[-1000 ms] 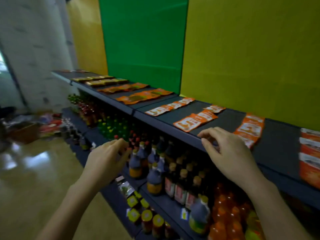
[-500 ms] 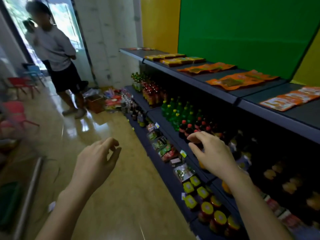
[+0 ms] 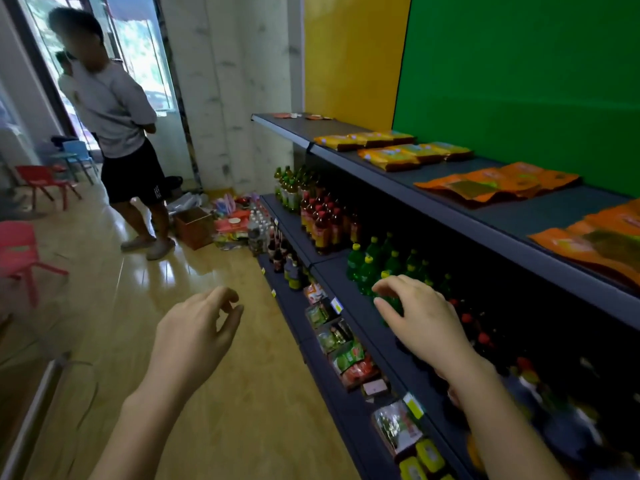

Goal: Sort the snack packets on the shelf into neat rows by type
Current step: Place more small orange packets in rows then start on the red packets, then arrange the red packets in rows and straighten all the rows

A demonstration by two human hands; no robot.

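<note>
You have turned left down the aisle. 1 second ago your right hand [image 3: 420, 323] was at the front edge of the top shelf [image 3: 446, 211], just beside a row of packets. Now it hangs lower, in front of the green bottles [image 3: 369, 268], well below any packet. Your left hand [image 3: 197, 336] is out over the floor [image 3: 214, 427]. Each grip is slack, fingers loosely curled, holding nothing.

That suggests you are done with the stretch you were touching and are moving on to the next section, with no packet carried along.

All the packets in view lie flat on the top shelf:
- At the far end, a few small red packets [image 3: 301, 116] lie loose and apart.
- Next come the yellow packets [image 3: 388, 147] in 2 overlapping rows, fairly even.
- Nearer you, the orange packets [image 3: 498, 183] fan across each other, and their edges do not line up.
- A second orange group [image 3: 588, 242] at the right edge of view also overlaps unevenly.

The orange groups look most in need of squaring up.
</note>
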